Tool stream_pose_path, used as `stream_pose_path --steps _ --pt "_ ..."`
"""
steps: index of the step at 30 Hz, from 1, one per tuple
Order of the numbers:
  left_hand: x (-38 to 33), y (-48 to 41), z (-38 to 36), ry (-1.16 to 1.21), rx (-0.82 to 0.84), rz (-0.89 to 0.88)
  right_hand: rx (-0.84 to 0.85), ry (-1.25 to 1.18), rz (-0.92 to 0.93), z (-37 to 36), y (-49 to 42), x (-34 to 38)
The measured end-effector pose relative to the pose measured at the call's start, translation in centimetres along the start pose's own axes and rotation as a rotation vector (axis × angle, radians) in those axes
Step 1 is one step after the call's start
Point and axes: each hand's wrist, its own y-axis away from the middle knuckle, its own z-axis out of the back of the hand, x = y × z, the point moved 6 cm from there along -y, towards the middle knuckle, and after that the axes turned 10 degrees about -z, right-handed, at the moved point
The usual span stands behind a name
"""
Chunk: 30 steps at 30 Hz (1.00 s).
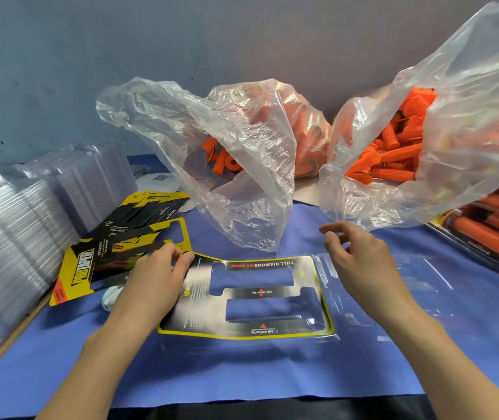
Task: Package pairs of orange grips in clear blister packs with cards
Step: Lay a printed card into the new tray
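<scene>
Left hand (156, 278) pinches the card (260, 293) at its corner; right hand (360, 257) hovers beside it, fingers relaxed.

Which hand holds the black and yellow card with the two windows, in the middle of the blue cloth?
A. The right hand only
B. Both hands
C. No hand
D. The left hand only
D: the left hand pinches the left edge of the card, while the right hand hovers apart from it, with its fingers loose, and holds nothing.
</scene>
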Motion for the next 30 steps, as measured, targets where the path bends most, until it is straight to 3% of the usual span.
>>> stream_pose_path --steps 8,16,19,26,30 --pt "0.2 0.1 -0.8 -0.12 0.062 -0.019 -0.001 0.108 0.092 -0.5 0.4 0.4" --pt "-0.4 0.7 0.6 -0.288 0.012 -0.058 0.024 0.135 0.122 -1.0 0.8 0.9" --pt "-0.2 0.8 1.6 -0.262 -0.004 -0.042 0.054 0.171 0.131 -1.3 1.1 1.1" --pt "2.9 2.0 1.1 -0.147 0.187 0.087 0.192 0.296 0.266 -3.6 3.6 2.9" --pt "3.4 2.6 -0.4 0.058 0.273 0.139 0.334 0.439 0.359 -6.0 5.2 3.4"
